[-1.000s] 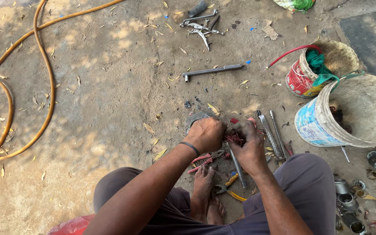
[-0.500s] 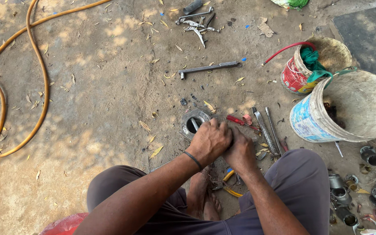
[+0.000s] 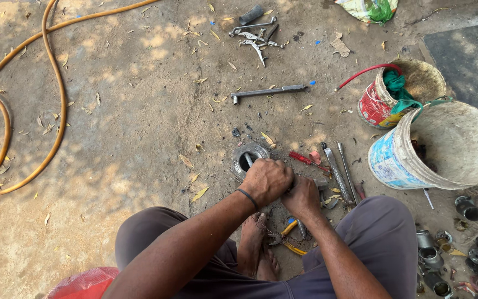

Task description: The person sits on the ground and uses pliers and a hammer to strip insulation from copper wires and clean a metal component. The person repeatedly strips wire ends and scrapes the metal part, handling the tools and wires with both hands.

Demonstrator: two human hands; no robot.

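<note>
Both hands have drawn together since the earlier frames, closing over the work where before they sat a little apart among the loose tools. Now the round metal housing (image 3: 248,156) lies flat on the dirt floor just ahead of the person's bare feet, a short rod standing in its central hole. Left hand (image 3: 266,180) is curled over the housing's near edge, its grip pressed together around something hidden beneath the fingers; right hand (image 3: 302,196) touches it from the side, also closed, though what it pinches I cannot tell. This looks like a fitting or loosening step on the housing, and the next move likely calls for firm, steady pressure with the part held flat. Beside them lie spanners (image 3: 336,173), farther off a long socket wrench (image 3: 269,91) and a tipped white bucket (image 3: 443,147).
</note>
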